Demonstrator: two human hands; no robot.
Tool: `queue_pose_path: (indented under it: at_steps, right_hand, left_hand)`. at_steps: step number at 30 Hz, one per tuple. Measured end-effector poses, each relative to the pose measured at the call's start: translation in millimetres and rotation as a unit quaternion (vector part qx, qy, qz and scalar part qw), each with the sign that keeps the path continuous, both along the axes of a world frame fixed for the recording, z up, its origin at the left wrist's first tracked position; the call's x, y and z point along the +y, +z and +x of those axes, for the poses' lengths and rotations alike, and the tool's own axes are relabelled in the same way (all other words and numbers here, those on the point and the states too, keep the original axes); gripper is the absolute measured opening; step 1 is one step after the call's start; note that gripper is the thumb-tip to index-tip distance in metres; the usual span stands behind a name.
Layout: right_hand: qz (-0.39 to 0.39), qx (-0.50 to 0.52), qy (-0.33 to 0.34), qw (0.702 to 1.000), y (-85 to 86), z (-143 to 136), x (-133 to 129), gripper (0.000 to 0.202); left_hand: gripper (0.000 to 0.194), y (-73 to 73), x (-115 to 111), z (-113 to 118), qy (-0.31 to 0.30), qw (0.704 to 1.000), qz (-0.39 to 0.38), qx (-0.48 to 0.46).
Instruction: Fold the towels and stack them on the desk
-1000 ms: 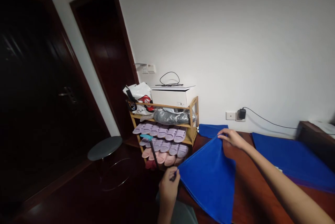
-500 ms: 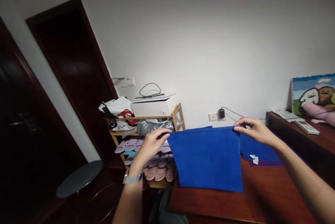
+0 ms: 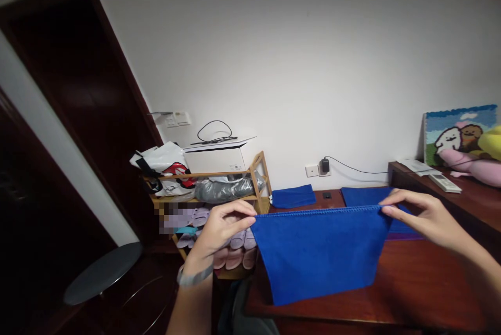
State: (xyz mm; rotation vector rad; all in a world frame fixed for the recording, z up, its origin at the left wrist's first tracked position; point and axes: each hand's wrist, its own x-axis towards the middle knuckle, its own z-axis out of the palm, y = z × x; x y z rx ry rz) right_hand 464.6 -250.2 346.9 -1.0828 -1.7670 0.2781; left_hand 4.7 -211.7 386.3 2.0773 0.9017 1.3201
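Note:
A blue cloth (image 3: 321, 251) with a stitched top edge hangs stretched between my hands, over the front of the brown wooden table (image 3: 422, 277). My left hand (image 3: 229, 223) pinches its top left corner between thumb and fingers. At the top right corner, my right hand (image 3: 415, 215) pinches the edge the same way. Behind it, a folded blue cloth (image 3: 293, 195) lies at the table's back left. More blue cloth (image 3: 364, 196) lies at the back right, partly hidden by the held cloth and my right hand, with a purple cloth (image 3: 407, 236) under it.
Left of the table stands a wooden shoe rack (image 3: 260, 173) with slippers, a bag (image 3: 168, 168) and a white box (image 3: 215, 160). A round stool (image 3: 104, 272) stands at lower left. On the right, a raised shelf (image 3: 473, 194) bears a remote control (image 3: 444, 183) and a pink plush toy (image 3: 475, 165).
My hands have moved slightly lower and farther apart, pulling the cloth's top edge wider. The view has shifted right, and the folded cloth at the back left now shows more fully.

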Motion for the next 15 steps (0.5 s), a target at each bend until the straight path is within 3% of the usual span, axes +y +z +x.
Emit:
queue_pose_path:
  at_steps: [5,9,12,15]
  right_hand:
    - [0.06,0.024,-0.024,0.998,-4.4,6.2,-22.7,0.022]
    - [0.024,0.044,-0.044,0.998,-8.4,2.5,-14.7,0.027]
    - [-0.034,0.046,-0.047,0.997,-25.6,-1.8,20.1,0.035]
    - [-0.097,0.038,-0.045,0.994,-61.5,-5.9,79.5,0.042]
  left_hand:
    - [0.017,1.6,-20.1,3.9,-0.006,0.999,0.0,-0.043]
    - [0.017,-3.6,-6.8,13.9,0.054,0.997,-0.038,-0.038]
    - [0.022,-29.9,35.2,18.5,0.079,0.993,-0.079,-0.036]
    - [0.025,-78.9,99.9,21.8,0.09,0.991,-0.095,0.001]
